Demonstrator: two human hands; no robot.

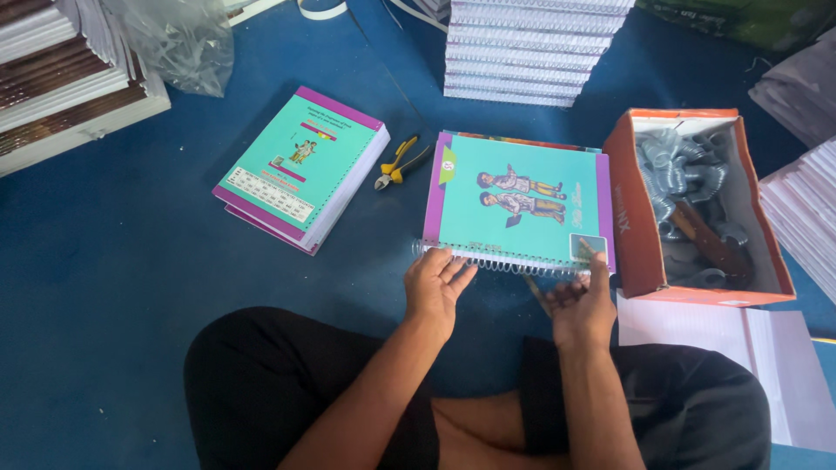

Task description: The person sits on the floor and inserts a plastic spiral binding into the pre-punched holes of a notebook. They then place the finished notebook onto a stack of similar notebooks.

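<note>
A teal and purple book (pixel 521 198) lies on the blue floor in front of me, with a clear spiral coil (pixel 501 262) running along its near edge. My left hand (pixel 435 283) rests palm down on the coil's left end, fingers spread. My right hand (pixel 582 300) is at the coil's right end, its index finger touching the book's near right corner. Neither hand grips anything that I can see.
A second teal book (pixel 302 167) lies to the left, with yellow-handled cutters (pixel 399 162) between the two. An orange box (pixel 640 226) of coils stands at the right. Stacks of white pages (pixel 522 52) rise behind, and loose white sheets (pixel 723 348) lie near my right knee.
</note>
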